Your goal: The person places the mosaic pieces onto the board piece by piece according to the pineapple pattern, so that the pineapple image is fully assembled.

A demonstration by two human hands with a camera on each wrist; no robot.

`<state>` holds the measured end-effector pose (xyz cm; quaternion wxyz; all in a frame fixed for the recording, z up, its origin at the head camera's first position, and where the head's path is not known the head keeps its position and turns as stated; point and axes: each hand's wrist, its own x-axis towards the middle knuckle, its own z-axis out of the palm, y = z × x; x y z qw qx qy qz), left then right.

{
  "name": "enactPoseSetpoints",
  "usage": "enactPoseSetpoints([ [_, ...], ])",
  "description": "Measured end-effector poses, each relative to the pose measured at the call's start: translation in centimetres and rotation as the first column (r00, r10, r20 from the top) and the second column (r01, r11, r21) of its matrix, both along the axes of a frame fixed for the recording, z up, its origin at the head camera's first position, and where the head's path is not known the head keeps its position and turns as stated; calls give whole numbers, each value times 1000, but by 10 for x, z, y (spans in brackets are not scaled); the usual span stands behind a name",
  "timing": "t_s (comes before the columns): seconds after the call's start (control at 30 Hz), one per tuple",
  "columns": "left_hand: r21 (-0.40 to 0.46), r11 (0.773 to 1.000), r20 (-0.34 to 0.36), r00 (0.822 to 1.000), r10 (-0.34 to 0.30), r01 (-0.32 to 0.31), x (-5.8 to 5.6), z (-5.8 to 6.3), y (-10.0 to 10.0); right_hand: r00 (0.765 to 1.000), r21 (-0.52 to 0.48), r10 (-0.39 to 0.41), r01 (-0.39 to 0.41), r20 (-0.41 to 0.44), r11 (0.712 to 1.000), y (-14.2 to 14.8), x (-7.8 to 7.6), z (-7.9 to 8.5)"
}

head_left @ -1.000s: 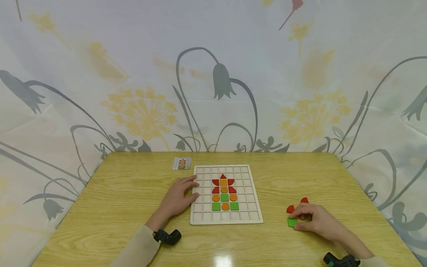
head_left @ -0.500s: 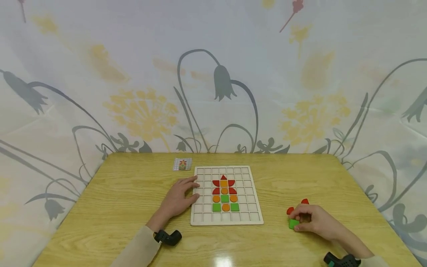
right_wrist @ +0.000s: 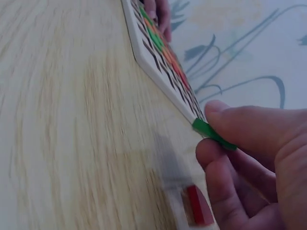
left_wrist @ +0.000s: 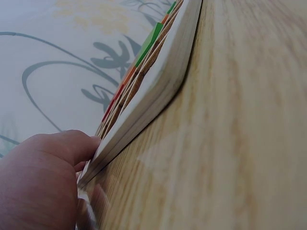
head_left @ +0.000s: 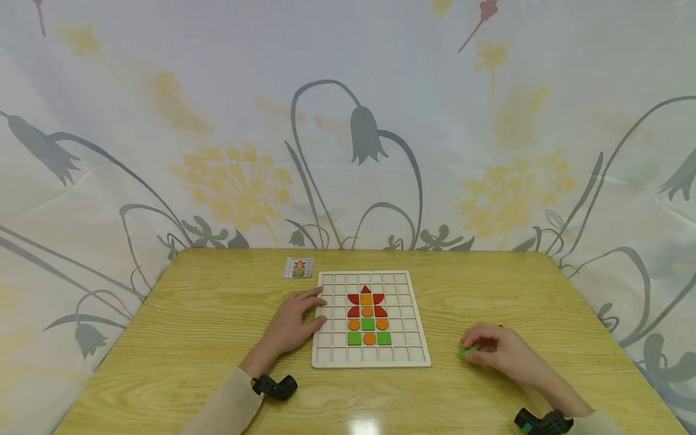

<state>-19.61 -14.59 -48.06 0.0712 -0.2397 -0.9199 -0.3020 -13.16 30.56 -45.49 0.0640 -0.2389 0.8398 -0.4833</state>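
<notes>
My right hand (head_left: 502, 353) pinches a green square tile (right_wrist: 211, 133) between thumb and fingertips, right of the white grid board (head_left: 410, 317). In the right wrist view the tile is held above the table. My left hand (head_left: 290, 320) rests along the board's left edge, its fingertips and thumb touching the rim. On the board lies a figure made of several tiles: a red triangle (head_left: 365, 290) on top, red quarter-circle pieces (head_left: 379, 299), orange circles (head_left: 382, 324), an orange square (head_left: 367, 299) and green squares (head_left: 383, 338).
A small printed card (head_left: 299, 267) showing a similar figure on a grid lies beyond the board's upper left corner. A red piece (right_wrist: 197, 206) lies on the wooden table (head_left: 190, 338) near my right hand, which mostly hides it in the head view.
My right hand has lifted the green square tile and moved slightly left and away from me, covering the red pieces behind it. My left hand stays on the board's edge.
</notes>
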Motion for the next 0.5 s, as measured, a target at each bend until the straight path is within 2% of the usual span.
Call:
enactPoseSetpoints([
  [0.27, 3, 1000, 2, 1000, 5, -5, 0, 0, 0, 999, -74, -44, 44, 13, 996, -27, -7, -2],
  [0.37, 4, 1000, 4, 1000, 3, -3, 1, 1, 0, 998, -91, -62, 62, -4, 994, -37, -11, -2],
  [0.5, 6, 1000, 6, 1000, 1, -1, 1, 2, 0, 997, -115, -52, 45, -59, 992, -52, -16, -3],
])
